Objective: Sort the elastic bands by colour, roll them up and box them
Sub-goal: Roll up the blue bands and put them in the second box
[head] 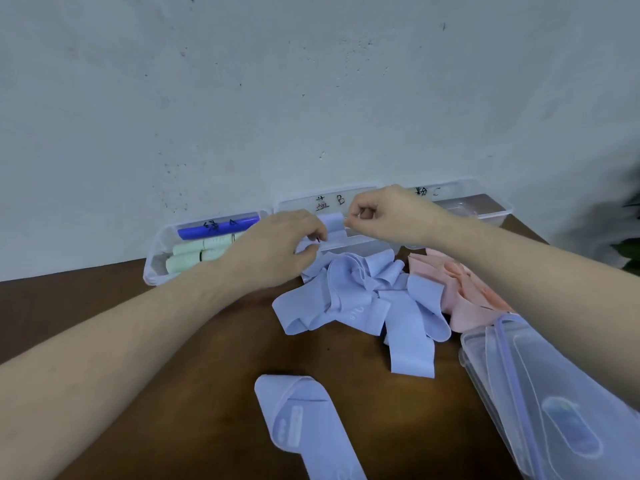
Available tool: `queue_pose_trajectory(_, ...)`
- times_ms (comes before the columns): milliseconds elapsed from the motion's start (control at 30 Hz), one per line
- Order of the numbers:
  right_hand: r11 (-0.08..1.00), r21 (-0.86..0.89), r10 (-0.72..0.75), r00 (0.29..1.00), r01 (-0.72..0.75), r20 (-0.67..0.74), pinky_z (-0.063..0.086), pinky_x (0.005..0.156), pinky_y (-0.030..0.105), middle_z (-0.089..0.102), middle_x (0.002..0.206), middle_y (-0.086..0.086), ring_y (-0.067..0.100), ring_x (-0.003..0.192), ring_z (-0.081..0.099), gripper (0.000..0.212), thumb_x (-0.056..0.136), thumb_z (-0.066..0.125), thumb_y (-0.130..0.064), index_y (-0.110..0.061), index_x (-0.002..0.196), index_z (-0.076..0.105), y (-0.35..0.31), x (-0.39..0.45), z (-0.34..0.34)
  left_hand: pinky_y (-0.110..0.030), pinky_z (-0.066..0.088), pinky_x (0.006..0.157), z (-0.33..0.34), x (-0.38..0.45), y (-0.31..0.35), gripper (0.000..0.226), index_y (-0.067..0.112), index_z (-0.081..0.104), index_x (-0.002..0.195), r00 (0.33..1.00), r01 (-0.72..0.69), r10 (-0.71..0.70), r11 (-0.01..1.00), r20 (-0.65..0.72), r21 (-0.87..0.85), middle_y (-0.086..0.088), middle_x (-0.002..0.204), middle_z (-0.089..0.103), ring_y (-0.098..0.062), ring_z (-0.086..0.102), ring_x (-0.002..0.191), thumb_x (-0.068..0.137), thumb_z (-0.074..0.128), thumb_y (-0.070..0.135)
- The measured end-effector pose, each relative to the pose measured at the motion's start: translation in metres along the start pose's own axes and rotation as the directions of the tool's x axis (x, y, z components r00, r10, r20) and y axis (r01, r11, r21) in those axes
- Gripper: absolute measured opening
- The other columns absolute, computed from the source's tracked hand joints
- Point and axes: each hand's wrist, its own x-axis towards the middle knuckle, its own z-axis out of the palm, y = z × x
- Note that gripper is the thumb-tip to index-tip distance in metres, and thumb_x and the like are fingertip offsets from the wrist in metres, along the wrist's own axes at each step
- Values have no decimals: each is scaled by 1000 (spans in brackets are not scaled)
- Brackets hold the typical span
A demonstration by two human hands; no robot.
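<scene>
A rolled light-blue band (331, 222) is held between my two hands over the middle clear box (349, 241) marked B. My left hand (277, 247) grips its left end with curled fingers, and my right hand (381, 213) pinches its right end. A heap of loose blue bands (360, 296) lies on the brown table just in front of that box. Pink bands (460, 289) are piled to the right of the heap. One flat blue band (304, 424) lies near me. The left box (156, 261), marked A, holds green rolls (194, 258) and a blue marker (214, 230).
A third clear box (485, 206) marked C stands at the back right against the white wall. Clear plastic lids (540, 393) are stacked at the right under my right forearm. Green leaves (630, 247) show at the far right edge.
</scene>
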Motion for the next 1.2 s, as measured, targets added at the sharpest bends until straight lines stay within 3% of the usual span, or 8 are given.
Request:
queue_pose_trajectory(167,997,-50,-46,993,52,110,46,67,22,67,83,-12,-1,64,55,5,91,65,-35,-32,92,69,-16,-37,12,-29,46,78,13,-43,20,18,31,59,108,991,65,-62,998,120,-20,13,100,56,-5,52,84,90,63,32)
queue_pose_trajectory(367,909,-381,-28,937,168,347,37,60,25,58,90,-14,4,74,52,37,89,63,-51,-40,124,56,-20,-68,30,-33,47,87,33,-72,31,24,27,64,109,979,146,-134,987,153,-68,11,105,59,-12,53,99,88,67,40)
queue_pose_trajectory(533,869,-474,-12,964,141,264,38,57,28,62,91,-7,18,86,59,17,91,54,-32,-33,101,67,-17,-73,39,-32,46,91,34,-83,45,23,25,65,114,965,237,-210,955,157,-176,10,108,58,-13,54,103,92,66,32)
queue_pose_trajectory(667,790,-577,-22,951,206,310,31,58,27,55,106,-9,17,96,55,57,85,62,-51,-42,137,41,-24,-80,44,-30,48,90,32,-86,53,22,29,64,115,949,300,-259,919,181,-258,7,112,59,-10,56,102,93,63,29)
queue_pose_trajectory(733,748,-636,24,950,190,312,27,55,26,56,114,-3,20,100,55,50,89,58,-44,-40,137,45,-27,-82,50,-28,48,88,32,-86,56,20,32,64,113,941,319,-272,911,200,-262,6,112,60,-10,57,101,94,63,31)
queue_pose_trajectory(933,911,-398,-48,988,103,145,38,61,31,45,88,-4,21,86,51,24,95,49,-23,-23,109,68,-28,-86,58,-16,45,79,32,-91,60,18,34,56,108,936,350,-313,876,162,-331,9,113,60,-8,57,104,92,65,29)
queue_pose_trajectory(1033,949,-296,-95,993,110,65,48,71,37,52,89,-5,19,88,55,21,92,53,-23,-27,106,69,-31,-94,49,-20,47,80,29,-93,61,28,26,52,116,902,422,-413,784,125,-454,10,115,58,-8,56,107,92,65,33)
queue_pose_trajectory(1200,973,-184,-152,987,140,-52,40,69,30,55,100,-6,7,87,47,26,94,57,-22,-30,115,69,-50,-105,35,-39,54,94,15,-91,62,39,19,64,108,750,592,-599,417,281,-690,-1,105,71,-18,66,99,98,48,53)
